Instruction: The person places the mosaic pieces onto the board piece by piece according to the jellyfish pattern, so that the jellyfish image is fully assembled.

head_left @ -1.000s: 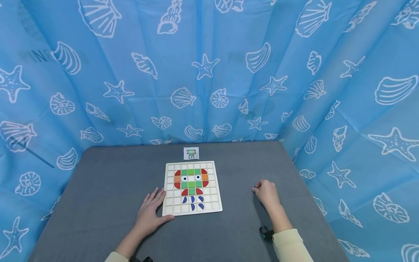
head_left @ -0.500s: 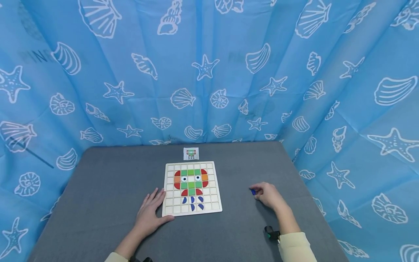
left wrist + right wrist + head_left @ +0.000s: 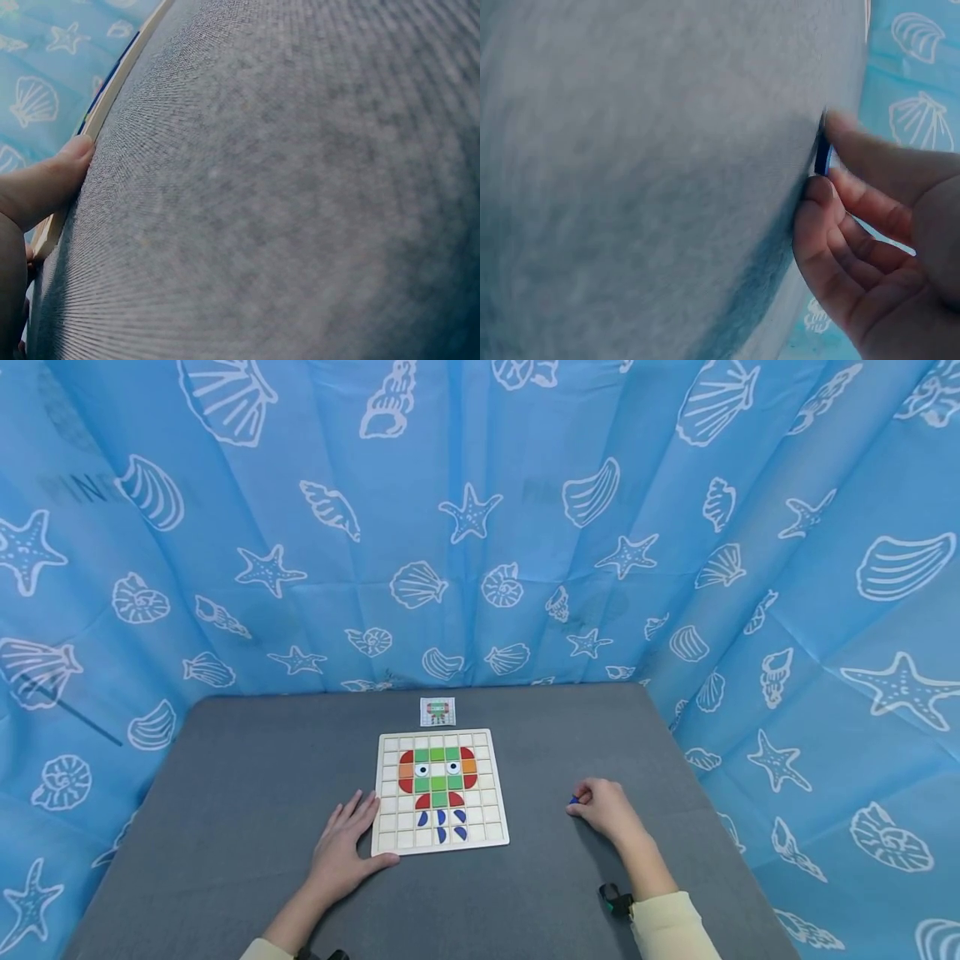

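Note:
A square wooden grid board (image 3: 487,793) lies on the grey table, bearing a figure of red, green and orange tiles with two eye pieces. Several blue rounded pieces (image 3: 441,835) sit in its lower cells. My left hand (image 3: 341,852) rests at the board's lower left corner, fingers along the left side and thumb on the near edge. In the left wrist view the thumb (image 3: 56,176) touches that edge. To the right of the board, my right hand (image 3: 609,810) pinches a small blue piece (image 3: 823,155) between thumb and fingertips, close to the tabletop.
A small picture card (image 3: 438,712) with a similar figure lies just behind the board. The grey table (image 3: 285,760) extends to both sides. Blue shell-print curtains (image 3: 468,602) hang behind it and along the sides.
My right hand has shifted slightly left and nearer with the blue piece, which turned in its fingers. My left hand and the board have stayed put.

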A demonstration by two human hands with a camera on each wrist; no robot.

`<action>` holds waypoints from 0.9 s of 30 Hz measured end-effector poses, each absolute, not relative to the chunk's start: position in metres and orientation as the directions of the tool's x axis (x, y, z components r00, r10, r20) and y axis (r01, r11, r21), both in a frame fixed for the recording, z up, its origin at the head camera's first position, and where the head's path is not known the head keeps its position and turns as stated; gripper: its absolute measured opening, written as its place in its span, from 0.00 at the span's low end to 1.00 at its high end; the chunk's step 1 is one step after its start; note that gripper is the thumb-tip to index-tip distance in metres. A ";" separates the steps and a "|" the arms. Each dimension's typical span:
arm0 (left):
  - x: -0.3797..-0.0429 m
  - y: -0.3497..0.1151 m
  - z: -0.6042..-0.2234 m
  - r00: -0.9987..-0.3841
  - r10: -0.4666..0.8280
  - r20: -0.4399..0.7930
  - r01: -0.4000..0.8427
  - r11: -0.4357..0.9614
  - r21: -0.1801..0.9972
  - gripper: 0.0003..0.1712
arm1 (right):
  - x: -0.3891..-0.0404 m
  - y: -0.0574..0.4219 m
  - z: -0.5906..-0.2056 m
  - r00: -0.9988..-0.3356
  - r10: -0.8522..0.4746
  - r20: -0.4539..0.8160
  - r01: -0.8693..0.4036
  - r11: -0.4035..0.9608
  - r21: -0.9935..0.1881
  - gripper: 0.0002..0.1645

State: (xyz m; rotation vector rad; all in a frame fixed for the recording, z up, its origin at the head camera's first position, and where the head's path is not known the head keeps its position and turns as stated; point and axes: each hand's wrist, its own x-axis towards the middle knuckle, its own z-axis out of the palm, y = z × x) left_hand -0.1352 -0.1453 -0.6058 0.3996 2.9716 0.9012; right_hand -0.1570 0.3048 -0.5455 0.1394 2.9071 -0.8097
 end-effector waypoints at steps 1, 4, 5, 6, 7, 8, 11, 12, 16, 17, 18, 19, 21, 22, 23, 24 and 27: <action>-0.135 -0.145 -0.606 -0.968 0.244 0.062 0.237 0.803 0.547 0.65 | -0.157 0.303 -0.545 -0.988 0.057 -0.141 0.121 0.859 -0.497 0.13; -0.135 -0.146 -0.606 -0.968 0.243 0.058 0.235 0.804 0.546 0.65 | -0.157 0.298 -0.544 -0.988 0.052 -0.147 0.117 0.872 -0.475 0.09; -0.135 -0.146 -0.606 -0.968 0.243 0.058 0.235 0.805 0.545 0.65 | -0.156 0.297 -0.544 -0.988 0.051 -0.144 0.115 0.874 -0.473 0.09; -0.135 -0.146 -0.606 -0.968 0.244 0.059 0.236 0.805 0.545 0.65 | -0.156 0.296 -0.544 -0.989 0.052 -0.140 0.113 0.873 -0.474 0.09; -0.135 -0.146 -0.606 -0.968 0.245 0.060 0.237 0.805 0.544 0.65 | -0.155 0.295 -0.544 -0.990 0.053 -0.133 0.110 0.872 -0.477 0.09; -0.135 -0.146 -0.606 -0.968 0.245 0.062 0.239 0.804 0.545 0.65 | -0.154 0.293 -0.545 -0.991 0.057 -0.124 0.111 0.866 -0.487 0.09; -0.134 -0.146 -0.606 -0.967 0.246 0.073 0.245 0.804 0.541 0.65 | -0.152 0.288 -0.544 -0.993 0.061 -0.099 0.104 0.843 -0.527 0.10; -0.134 -0.146 -0.606 -0.967 0.244 0.076 0.246 0.804 0.541 0.65 | -0.151 0.285 -0.543 -0.994 0.059 -0.087 0.097 0.836 -0.539 0.11; -0.135 -0.146 -0.607 -0.967 0.243 0.079 0.247 0.806 0.538 0.65 | -0.149 0.269 -0.538 -0.999 0.039 -0.013 0.039 0.822 -0.569 0.12; -0.135 -0.146 -0.607 -0.967 0.243 0.077 0.245 0.806 0.539 0.65 | -0.149 0.264 -0.537 -0.999 0.037 0.014 0.022 0.820 -0.572 0.13; -0.135 -0.146 -0.607 -0.968 0.241 0.074 0.242 0.806 0.541 0.65 | -0.148 0.259 -0.536 -0.999 0.037 0.040 0.007 0.817 -0.576 0.13; -0.136 -0.146 -0.607 -0.968 0.240 0.069 0.239 0.806 0.542 0.65 | -0.147 0.253 -0.534 -0.997 0.034 0.066 -0.010 0.816 -0.578 0.13; -0.136 -0.145 -0.607 -0.969 0.240 0.060 0.233 0.808 0.540 0.65 | -0.146 0.241 -0.531 -0.994 0.037 0.105 -0.031 0.815 -0.579 0.12; -0.137 -0.145 -0.606 -0.969 0.240 0.056 0.231 0.809 0.541 0.65 | -0.146 0.236 -0.530 -0.991 0.034 0.126 -0.045 0.815 -0.578 0.12; -0.137 -0.145 -0.606 -0.969 0.240 0.051 0.229 0.809 0.541 0.66 | -0.145 0.230 -0.530 -0.990 0.034 0.135 -0.052 0.813 -0.580 0.12; -0.137 -0.145 -0.606 -0.970 0.239 0.046 0.225 0.810 0.542 0.66 | -0.145 0.225 -0.529 -0.989 0.031 0.144 -0.059 0.812 -0.581 0.12; -0.137 -0.144 -0.605 -0.970 0.241 0.035 0.221 0.809 0.545 0.66 | -0.143 0.212 -0.528 -0.987 0.010 0.162 -0.086 0.810 -0.580 0.12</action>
